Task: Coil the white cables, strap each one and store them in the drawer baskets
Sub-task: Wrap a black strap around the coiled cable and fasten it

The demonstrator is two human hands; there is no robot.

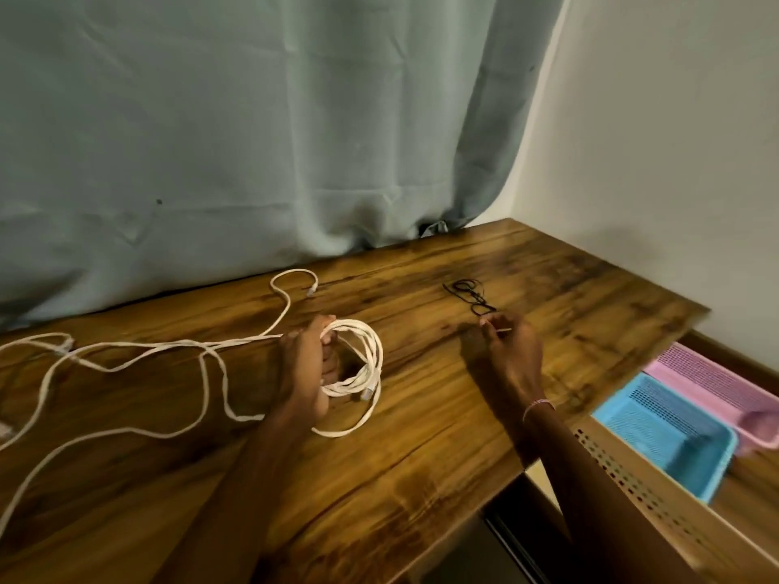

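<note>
My left hand (305,368) grips a coil of white cable (366,364) held upright on the wooden table (421,436); one loop sags onto the tabletop. More loose white cable (139,354) trails left across the table, one plug end (311,292) lying near the curtain. My right hand (508,351) pinches a thin light strap (503,330) at its fingertips, just below a small heap of black straps (472,295). At the right, an open drawer (657,499) holds a blue basket (666,436) and a pink basket (716,385).
A grey-green curtain (253,141) hangs behind the table's far edge. A pale wall (674,162) closes the right side. The table's right edge ends just above the drawer, whose perforated front panel juts toward me.
</note>
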